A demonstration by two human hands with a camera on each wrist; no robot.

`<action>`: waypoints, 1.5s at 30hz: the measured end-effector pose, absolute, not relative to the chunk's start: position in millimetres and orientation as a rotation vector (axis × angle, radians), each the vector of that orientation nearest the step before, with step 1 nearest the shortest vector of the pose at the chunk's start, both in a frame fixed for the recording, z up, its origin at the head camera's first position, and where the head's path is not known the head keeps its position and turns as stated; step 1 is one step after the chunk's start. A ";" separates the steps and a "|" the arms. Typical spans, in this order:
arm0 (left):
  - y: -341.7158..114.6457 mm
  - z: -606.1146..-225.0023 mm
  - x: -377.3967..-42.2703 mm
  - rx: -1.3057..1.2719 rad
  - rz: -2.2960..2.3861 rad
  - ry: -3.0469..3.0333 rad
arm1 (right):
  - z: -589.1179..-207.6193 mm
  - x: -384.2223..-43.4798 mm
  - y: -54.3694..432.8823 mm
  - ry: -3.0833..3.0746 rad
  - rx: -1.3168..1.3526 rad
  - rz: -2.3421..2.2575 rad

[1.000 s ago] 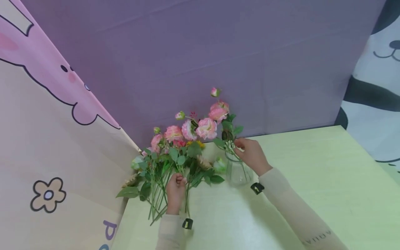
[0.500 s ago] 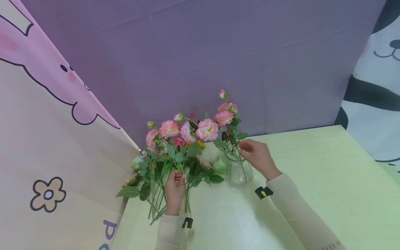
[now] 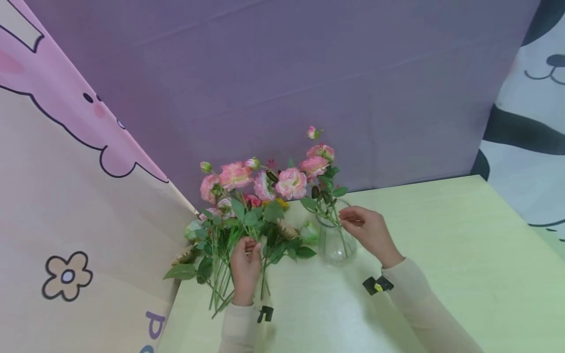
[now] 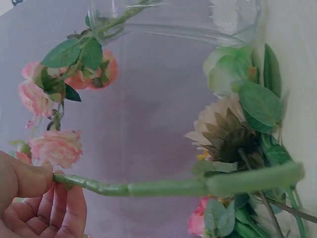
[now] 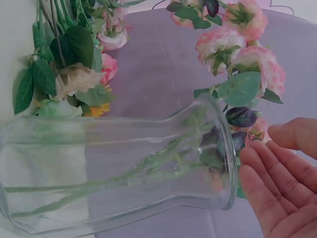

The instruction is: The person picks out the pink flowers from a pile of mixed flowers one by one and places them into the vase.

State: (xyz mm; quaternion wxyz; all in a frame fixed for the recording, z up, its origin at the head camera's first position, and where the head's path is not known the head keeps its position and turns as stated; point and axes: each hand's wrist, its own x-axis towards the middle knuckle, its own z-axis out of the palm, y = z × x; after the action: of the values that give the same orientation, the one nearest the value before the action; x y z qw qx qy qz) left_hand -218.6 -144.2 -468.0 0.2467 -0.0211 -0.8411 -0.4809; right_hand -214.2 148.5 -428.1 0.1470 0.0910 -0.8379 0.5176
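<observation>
Left wrist view: our left hand (image 4: 42, 210) pinches a green stem (image 4: 158, 188); our empty right hand (image 5: 282, 181) is beside the vase (image 5: 129, 141), which already holds 2 stems (image 5: 49, 207); other flowers (image 4: 225, 129) lie outside.

The head view looks forward and down on the vase (image 3: 337, 251); both wrist views share it, turned sideways against the purple cloth (image 3: 282, 73), the right nearer, the left from its left.

The left sleeve (image 3: 238, 326) and right sleeve (image 3: 423, 304) are long and cream; left hand (image 3: 245, 269) and right hand (image 3: 371, 233) are bare. Left tag (image 3: 266, 310): black, notched. Right tag (image 3: 370, 286): black, squarish, with a yellow mark (image 3: 378, 287).
</observation>
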 end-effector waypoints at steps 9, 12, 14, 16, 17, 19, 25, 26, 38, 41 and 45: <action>-132.7 -456.3 -212.1 -0.096 -1.309 -2.249 | -431.7 -200.1 146.9 -2.407 0.274 1.522; -127.2 -454.3 -207.6 -0.124 -1.320 -2.253 | -434.4 -196.1 146.9 -2.419 0.270 1.544; -123.3 -452.8 -204.8 -0.165 -1.315 -2.253 | -435.8 -194.2 146.3 -2.420 0.265 1.562; -119.7 -451.5 -202.3 -0.209 -1.295 -2.250 | -436.9 -192.9 144.8 -2.415 0.259 1.586; -117.9 -451.4 -201.3 -0.228 -1.280 -2.252 | -437.5 -192.3 143.6 -2.412 0.257 1.601; -114.3 -451.1 -198.7 -0.263 -1.264 -2.255 | -438.6 -191.3 140.7 -2.403 0.257 1.635; -103.2 -454.3 -192.8 -0.362 -1.223 -2.274 | -443.5 -188.1 130.5 -2.390 0.283 1.739; -101.6 -454.1 -191.9 -0.379 -1.210 -2.272 | -444.0 -187.6 129.0 -2.387 0.290 1.753; -78.8 -450.8 -179.4 -0.534 -1.191 -2.224 | -448.6 -181.9 118.4 -2.371 0.415 1.832; -72.6 -452.2 -178.5 -0.583 -1.182 -2.213 | -449.6 -181.0 116.6 -2.381 0.444 1.817; -65.1 -453.9 -176.0 -0.628 -1.181 -2.212 | -452.0 -179.7 114.4 -2.384 0.491 1.791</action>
State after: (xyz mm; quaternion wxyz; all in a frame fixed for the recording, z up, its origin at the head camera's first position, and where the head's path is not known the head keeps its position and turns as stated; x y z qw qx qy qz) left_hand -176.0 -65.1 -453.9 0.2748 -0.2336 -0.8227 -0.4395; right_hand -179.7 114.4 -452.0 0.0598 0.1623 -0.7875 0.5916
